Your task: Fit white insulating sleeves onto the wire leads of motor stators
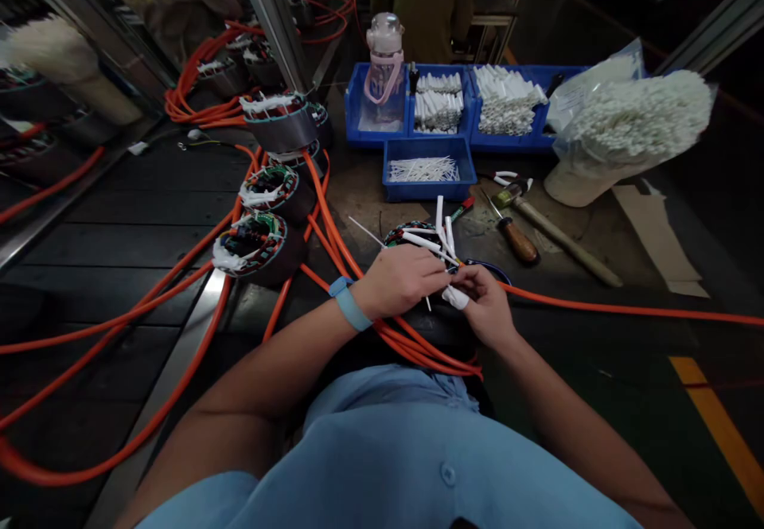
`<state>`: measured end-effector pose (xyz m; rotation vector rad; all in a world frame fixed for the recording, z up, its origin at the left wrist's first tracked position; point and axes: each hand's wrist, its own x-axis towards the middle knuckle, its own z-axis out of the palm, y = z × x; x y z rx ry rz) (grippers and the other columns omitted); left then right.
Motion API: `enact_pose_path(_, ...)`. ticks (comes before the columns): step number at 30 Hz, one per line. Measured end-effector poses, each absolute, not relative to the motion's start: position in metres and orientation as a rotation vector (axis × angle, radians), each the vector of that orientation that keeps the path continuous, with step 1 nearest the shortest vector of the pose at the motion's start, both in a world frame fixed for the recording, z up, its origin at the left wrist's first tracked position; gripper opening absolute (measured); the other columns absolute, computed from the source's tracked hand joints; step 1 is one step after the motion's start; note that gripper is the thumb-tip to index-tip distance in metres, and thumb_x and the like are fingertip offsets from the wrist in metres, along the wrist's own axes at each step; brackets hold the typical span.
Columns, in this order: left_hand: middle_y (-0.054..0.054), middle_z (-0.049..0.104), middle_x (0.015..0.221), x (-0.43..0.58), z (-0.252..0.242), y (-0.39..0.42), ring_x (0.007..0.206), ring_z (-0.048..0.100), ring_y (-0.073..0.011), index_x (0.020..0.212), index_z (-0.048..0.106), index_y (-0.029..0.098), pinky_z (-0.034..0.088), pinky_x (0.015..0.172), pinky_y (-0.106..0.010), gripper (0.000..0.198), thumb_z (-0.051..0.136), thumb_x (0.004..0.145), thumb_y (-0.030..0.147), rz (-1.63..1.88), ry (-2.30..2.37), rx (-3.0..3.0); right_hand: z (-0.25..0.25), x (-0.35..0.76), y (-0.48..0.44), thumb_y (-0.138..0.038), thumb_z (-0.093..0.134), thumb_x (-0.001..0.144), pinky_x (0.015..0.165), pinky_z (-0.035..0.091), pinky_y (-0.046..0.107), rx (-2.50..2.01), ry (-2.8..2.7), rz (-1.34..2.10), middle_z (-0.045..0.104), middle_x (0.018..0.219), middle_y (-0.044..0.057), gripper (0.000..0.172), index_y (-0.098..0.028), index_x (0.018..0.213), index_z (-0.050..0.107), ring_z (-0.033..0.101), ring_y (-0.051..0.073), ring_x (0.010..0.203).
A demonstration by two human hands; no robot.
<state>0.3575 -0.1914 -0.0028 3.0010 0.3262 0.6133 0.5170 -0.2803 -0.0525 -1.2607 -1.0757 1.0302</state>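
My left hand [407,278], with a blue band at the wrist, reaches over a round wound part [401,235] at the table's front edge. Its fingers are pressed together near the fingertips of my right hand [485,304]. What lies between the fingertips is too small to tell. White wrapping [457,297] covers one finger of my right hand. White sleeves [440,215] stick up from the wound part just beyond both hands, and a thin white tie [365,231] points out to the left. An orange cable [573,304] runs right from beside my right hand.
Blue bins [438,141] of white sleeves and a bottle [383,68] stand behind a small tray [430,191] of white ties. A screwdriver [518,241], a mallet [567,243] and a bag [638,119] lie right. Wound parts [259,246] and orange cables are left. A person [423,4] is beyond.
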Motion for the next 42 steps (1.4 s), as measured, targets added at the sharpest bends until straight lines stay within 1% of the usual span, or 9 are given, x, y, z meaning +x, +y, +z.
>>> enact_pose_path(9, -0.006, 0.068, 0.089, 0.360, -0.010, -0.207, 0.084, 0.060, -0.0138, 0.090, 0.067, 0.015, 0.048, 0.078, -0.026, 0.019, 0.049, 0.089, 0.021, 0.828, 0.417, 2.607, -0.038, 0.525, -0.292, -0.034, 0.063, 0.077, 0.066, 0.047, 0.027, -1.402, -1.473, 0.857, 0.064, 0.078, 0.001, 0.016, -0.021, 0.072, 0.056, 0.058, 0.016, 0.071)
enact_pose_path(16, -0.008, 0.065, 0.103, 0.356, -0.016, -0.211, 0.097, 0.058, -0.0215, 0.100, 0.061, 0.016, 0.041, 0.091, -0.039, 0.022, 0.052, 0.086, 0.031, 0.688, 0.789, 2.771, -0.036, 0.527, -0.315, -0.034, 0.051, 0.086, 0.066, 0.049, 0.029, -1.283, -1.347, 1.043, 0.065, 0.071, 0.003, 0.027, -0.021, 0.064, 0.060, 0.063, 0.019, 0.071)
enact_pose_path(20, -0.007, 0.066, 0.080, 0.356, -0.026, -0.207, 0.081, 0.060, -0.0226, 0.087, 0.062, 0.014, 0.041, 0.087, -0.040, 0.030, 0.060, 0.078, 0.043, 0.474, 0.888, 2.826, -0.019, 0.515, -0.280, -0.027, 0.054, 0.081, 0.073, 0.050, 0.032, -1.316, -1.337, 0.898, 0.067, 0.074, 0.003, 0.019, -0.021, 0.066, 0.063, 0.065, 0.020, 0.077)
enact_pose_path(25, -0.010, 0.066, 0.078, 0.364, -0.033, -0.203, 0.080, 0.061, -0.0252, 0.083, 0.065, 0.013, 0.042, 0.082, -0.041, 0.032, 0.060, 0.076, 0.043, 0.422, 0.927, 2.871, -0.011, 0.494, -0.208, -0.025, 0.059, 0.070, 0.049, 0.042, 0.026, -1.594, -1.299, 0.732, 0.053, 0.049, -0.001, 0.026, -0.019, 0.048, 0.047, 0.051, 0.014, 0.049)
enact_pose_path(30, -0.013, 0.066, 0.095, 0.354, -0.024, -0.205, 0.092, 0.059, -0.0259, 0.106, 0.061, 0.010, 0.041, 0.088, -0.041, 0.043, 0.061, 0.078, 0.043, 0.518, 0.835, 2.794, -0.009, 0.527, -0.221, -0.045, 0.054, 0.079, 0.062, 0.049, 0.029, -1.320, -1.339, 1.083, 0.066, 0.086, 0.006, 0.027, -0.019, 0.075, 0.059, 0.061, 0.016, 0.068)
enact_pose_path(33, -0.015, 0.058, 0.120, 0.330, -0.012, -0.196, 0.111, 0.052, -0.0253, 0.127, 0.046, 0.012, 0.038, 0.096, -0.040, 0.060, 0.059, 0.081, 0.047, 0.915, 0.763, 2.688, -0.019, 0.577, -0.262, -0.046, 0.058, 0.078, 0.088, 0.046, 0.038, -1.385, -1.514, 0.676, 0.055, 0.123, 0.010, 0.038, -0.022, 0.107, 0.055, 0.058, 0.023, 0.103)
enact_pose_path(36, -0.010, 0.061, 0.114, 0.306, 0.002, -0.176, 0.107, 0.054, -0.0227, 0.121, 0.052, 0.017, 0.038, 0.095, -0.038, 0.048, 0.058, 0.082, 0.046, 0.913, 0.624, 2.790, -0.042, 0.640, -0.313, -0.047, 0.062, 0.070, 0.092, 0.039, 0.050, -1.889, -1.877, 0.095, 0.058, 0.113, 0.014, 0.061, -0.019, 0.123, 0.050, 0.052, 0.033, 0.109)
enact_pose_path(38, -0.008, 0.062, 0.115, 0.298, 0.008, -0.159, 0.108, 0.053, -0.0231, 0.119, 0.054, 0.019, 0.036, 0.096, -0.038, 0.045, 0.060, 0.082, 0.043, 0.611, 0.407, 2.964, -0.061, 0.687, -0.348, -0.041, 0.053, 0.074, 0.085, 0.037, 0.054, -2.145, -1.963, -0.163, 0.062, 0.092, 0.013, 0.048, -0.021, 0.118, 0.054, 0.055, 0.036, 0.099)
enact_pose_path(42, -0.004, 0.061, 0.118, 0.302, 0.013, -0.133, 0.119, 0.044, -0.0252, 0.112, 0.059, 0.022, 0.028, 0.102, -0.040, 0.037, 0.064, 0.079, 0.038, 0.214, 0.172, 3.181, -0.083, 0.787, -0.401, -0.042, 0.044, 0.076, 0.074, 0.034, 0.053, -2.403, -1.821, -0.367, 0.062, 0.090, 0.018, 0.025, -0.030, 0.088, 0.062, 0.056, 0.036, 0.095)
